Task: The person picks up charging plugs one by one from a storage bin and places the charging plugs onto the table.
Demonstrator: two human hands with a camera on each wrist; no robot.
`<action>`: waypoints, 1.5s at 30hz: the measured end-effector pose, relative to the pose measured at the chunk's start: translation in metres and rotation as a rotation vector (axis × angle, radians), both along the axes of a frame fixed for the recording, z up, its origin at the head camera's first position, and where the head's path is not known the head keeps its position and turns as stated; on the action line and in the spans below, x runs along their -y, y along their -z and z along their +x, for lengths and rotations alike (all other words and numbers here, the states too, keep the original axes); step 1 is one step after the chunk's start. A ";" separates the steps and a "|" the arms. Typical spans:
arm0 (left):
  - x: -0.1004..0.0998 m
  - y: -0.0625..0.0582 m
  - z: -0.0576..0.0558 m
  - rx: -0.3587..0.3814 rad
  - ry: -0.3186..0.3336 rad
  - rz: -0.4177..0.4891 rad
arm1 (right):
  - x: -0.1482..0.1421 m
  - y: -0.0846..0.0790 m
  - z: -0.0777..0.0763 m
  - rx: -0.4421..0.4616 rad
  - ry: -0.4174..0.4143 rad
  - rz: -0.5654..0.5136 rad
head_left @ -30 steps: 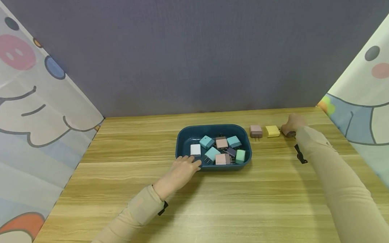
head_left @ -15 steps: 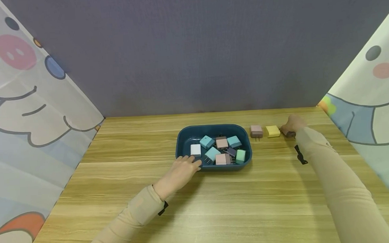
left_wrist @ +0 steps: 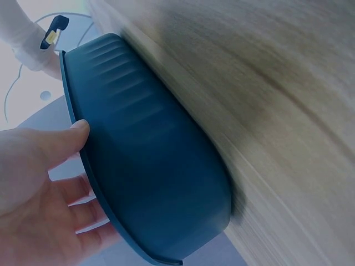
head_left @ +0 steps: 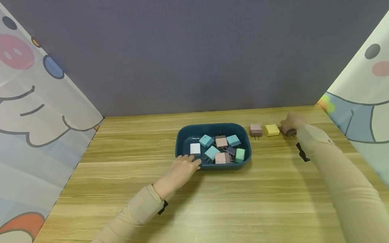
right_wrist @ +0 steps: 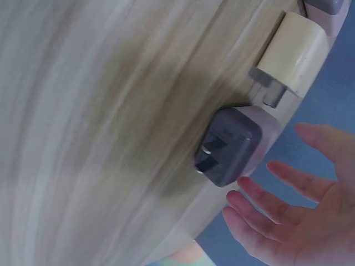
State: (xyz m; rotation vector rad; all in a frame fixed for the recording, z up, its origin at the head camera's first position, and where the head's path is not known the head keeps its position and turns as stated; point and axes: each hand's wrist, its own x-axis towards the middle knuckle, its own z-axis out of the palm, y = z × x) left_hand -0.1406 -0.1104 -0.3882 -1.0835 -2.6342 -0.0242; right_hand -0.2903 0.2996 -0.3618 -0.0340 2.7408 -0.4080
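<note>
My left hand (head_left: 177,173) holds the near left rim of a dark teal plastic bin (head_left: 216,167); in the left wrist view the thumb lies on its outer wall and the fingers reach over the rim. Several plug chargers lie inside, among them a white one (head_left: 195,149) and a green one (head_left: 240,155). At the far right, my right hand (right_wrist: 310,205) has its fingers spread and loosely bent beside a grey-and-pink plug charger (right_wrist: 230,147) on the table. Whether a fingertip touches it is hard to tell.
A yellow charger (head_left: 272,130) and a mauve charger (head_left: 255,129) stand in a row between the bin and my right hand. A grey panel (head_left: 191,56) rises behind the wooden table (head_left: 217,207). Printed curtains (head_left: 370,121) hang at both sides.
A little more of the grey-and-pink charger shows below my right hand, and the right forearm has shifted slightly right. My left hand stays on the bin.
</note>
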 end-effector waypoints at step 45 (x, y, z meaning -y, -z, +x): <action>0.001 0.000 -0.001 0.011 -0.013 -0.022 | 0.097 -0.067 0.007 -0.077 -0.210 0.186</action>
